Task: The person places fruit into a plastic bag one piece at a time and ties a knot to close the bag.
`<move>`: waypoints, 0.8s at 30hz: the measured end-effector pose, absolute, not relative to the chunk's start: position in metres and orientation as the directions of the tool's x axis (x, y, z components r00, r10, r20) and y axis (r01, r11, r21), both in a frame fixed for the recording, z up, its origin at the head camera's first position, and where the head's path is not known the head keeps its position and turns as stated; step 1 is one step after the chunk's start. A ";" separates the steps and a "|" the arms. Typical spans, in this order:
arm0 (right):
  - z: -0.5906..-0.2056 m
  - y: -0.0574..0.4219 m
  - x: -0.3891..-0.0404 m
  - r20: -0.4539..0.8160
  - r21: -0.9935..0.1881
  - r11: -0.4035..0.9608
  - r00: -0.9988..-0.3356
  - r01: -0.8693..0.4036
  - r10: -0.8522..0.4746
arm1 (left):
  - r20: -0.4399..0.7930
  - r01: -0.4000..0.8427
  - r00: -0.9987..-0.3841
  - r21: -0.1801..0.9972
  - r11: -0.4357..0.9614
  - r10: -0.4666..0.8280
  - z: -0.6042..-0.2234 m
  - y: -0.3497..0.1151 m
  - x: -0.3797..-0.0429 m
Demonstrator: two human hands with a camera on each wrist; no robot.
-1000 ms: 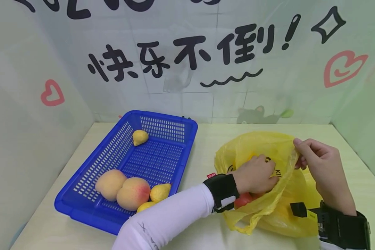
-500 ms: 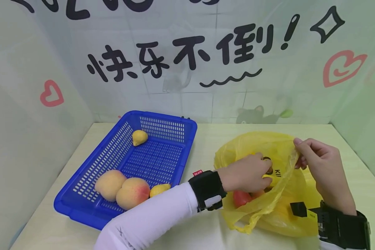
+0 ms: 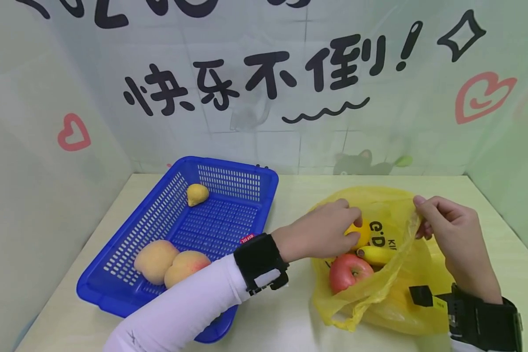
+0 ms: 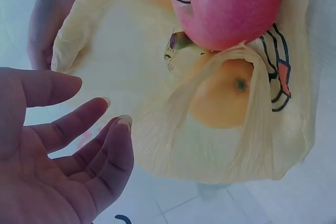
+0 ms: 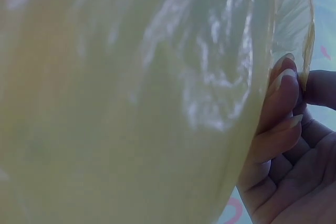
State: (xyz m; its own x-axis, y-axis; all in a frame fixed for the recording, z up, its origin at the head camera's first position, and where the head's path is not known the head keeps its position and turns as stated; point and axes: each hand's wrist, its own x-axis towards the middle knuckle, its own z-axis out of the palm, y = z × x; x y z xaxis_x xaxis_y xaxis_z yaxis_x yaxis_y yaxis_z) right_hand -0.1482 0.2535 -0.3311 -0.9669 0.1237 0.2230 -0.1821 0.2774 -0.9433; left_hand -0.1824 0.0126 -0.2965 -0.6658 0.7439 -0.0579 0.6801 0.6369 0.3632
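- Plainly, we see the yellow bag (image 3: 391, 310) at the right of the frame, an apple (image 3: 350, 272) inside; it looks light, limp, perhaps slippery; its rim seems the surest hold;
- the right hand (image 3: 456, 234) pinches that rim;
- the left hand (image 3: 323, 230) hangs over the bag's opening, fingers loosely curved and parted, holding nothing.

The tabletop (image 3: 286, 313) is brightly lit, softly shadowed; white glare is caught on the bag (image 5: 157, 103) (blurred in the right wrist view).

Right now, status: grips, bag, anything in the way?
Left grip empty. Right grip pinching edge of bag. Apple, banana inside. Left sleeve partly hides basket.
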 end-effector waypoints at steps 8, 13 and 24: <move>-0.332 0.254 -0.147 0.215 -0.949 0.261 -0.969 -0.178 0.122 | -0.055 0.601 -0.738 0.400 0.692 0.673 -0.287 -0.017 -0.183; -0.332 0.255 -0.148 0.219 -0.948 0.263 -0.969 -0.183 0.117 | -0.004 0.566 -0.789 0.381 0.731 0.614 -0.278 -0.041 -0.185; -0.329 0.253 -0.147 0.218 -0.942 0.284 -0.969 -0.178 0.115 | -0.017 0.411 -0.892 0.381 0.828 0.451 -0.281 -0.104 -0.190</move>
